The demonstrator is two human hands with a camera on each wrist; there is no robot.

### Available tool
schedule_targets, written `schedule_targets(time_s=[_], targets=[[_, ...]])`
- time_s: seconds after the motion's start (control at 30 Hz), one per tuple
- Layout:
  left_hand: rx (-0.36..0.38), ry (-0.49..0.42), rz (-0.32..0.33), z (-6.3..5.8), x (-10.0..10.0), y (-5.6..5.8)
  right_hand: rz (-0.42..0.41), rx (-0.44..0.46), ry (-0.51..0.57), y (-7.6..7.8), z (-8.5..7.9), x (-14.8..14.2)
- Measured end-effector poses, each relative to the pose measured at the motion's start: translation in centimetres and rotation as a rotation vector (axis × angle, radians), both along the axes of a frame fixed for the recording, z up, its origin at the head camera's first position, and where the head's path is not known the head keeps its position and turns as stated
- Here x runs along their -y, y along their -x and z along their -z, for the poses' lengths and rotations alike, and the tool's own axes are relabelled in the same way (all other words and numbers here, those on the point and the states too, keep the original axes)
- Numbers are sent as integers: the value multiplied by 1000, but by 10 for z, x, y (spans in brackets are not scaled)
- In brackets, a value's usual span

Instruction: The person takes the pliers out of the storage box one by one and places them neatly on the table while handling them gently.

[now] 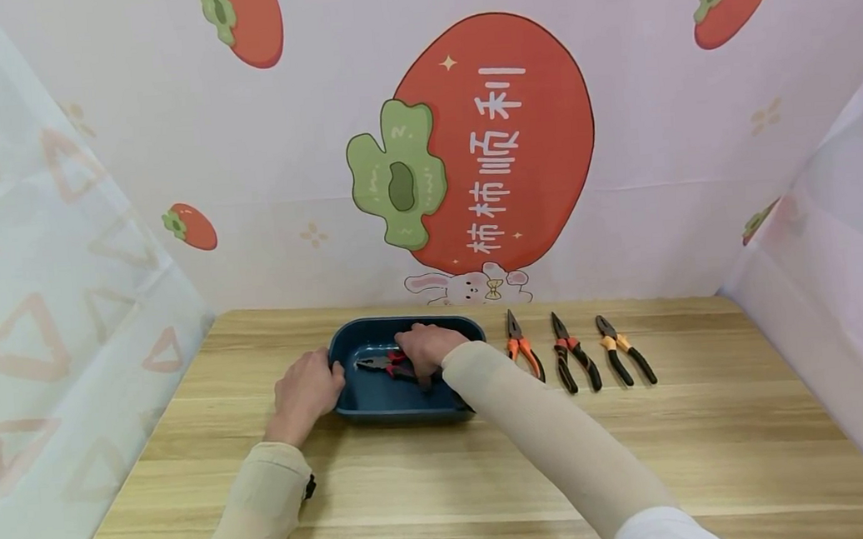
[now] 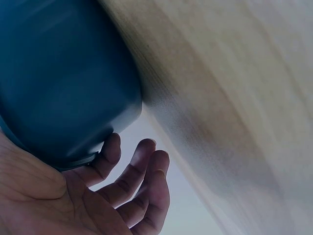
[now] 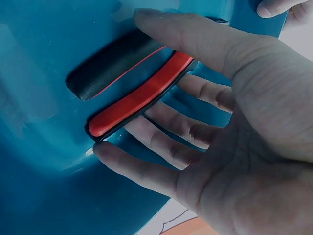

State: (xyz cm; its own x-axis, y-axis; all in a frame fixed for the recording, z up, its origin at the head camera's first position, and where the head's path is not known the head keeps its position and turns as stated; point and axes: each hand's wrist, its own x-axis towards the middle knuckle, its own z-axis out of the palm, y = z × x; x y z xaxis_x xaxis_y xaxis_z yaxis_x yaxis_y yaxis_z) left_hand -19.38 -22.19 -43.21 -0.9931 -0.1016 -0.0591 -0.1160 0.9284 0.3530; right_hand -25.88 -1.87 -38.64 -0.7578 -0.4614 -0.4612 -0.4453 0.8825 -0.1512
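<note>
A dark blue plastic bin (image 1: 404, 413) stands at the back of the wooden table. At its left end my left hand (image 1: 308, 391) holds the rim, thumb over the edge and fingers outside against the wall; in the left wrist view the other fingertips hang clear of the bin (image 2: 63, 73). Inside the bin lies a pair of pliers (image 1: 374, 363) with red and black handles, jaws pointing left. My right hand (image 1: 428, 346) reaches in over the handles. In the right wrist view its thumb rests across the black handle and its fingers are along the red handle (image 3: 146, 100).
Right of the bin lie three pliers in a row, jaws toward the wall: orange-handled long-nose pliers (image 1: 531, 358), black-and-orange long-nose pliers (image 1: 565, 370), and yellow-and-black pliers (image 1: 620, 366). A printed cloth (image 1: 273, 147) hangs behind the table (image 1: 417, 488). My right forearm crosses the bin's right front corner.
</note>
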Motion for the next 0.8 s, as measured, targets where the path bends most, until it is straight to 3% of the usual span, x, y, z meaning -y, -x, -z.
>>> schedule_targets(time_s=[0.47, 0.8], targets=[[-5, -6, 1, 4, 1, 1, -12, -28, -59, 0, 4, 5], [-9, -16, -8, 4, 1, 1, -68, -69, -95, -2, 5, 10]])
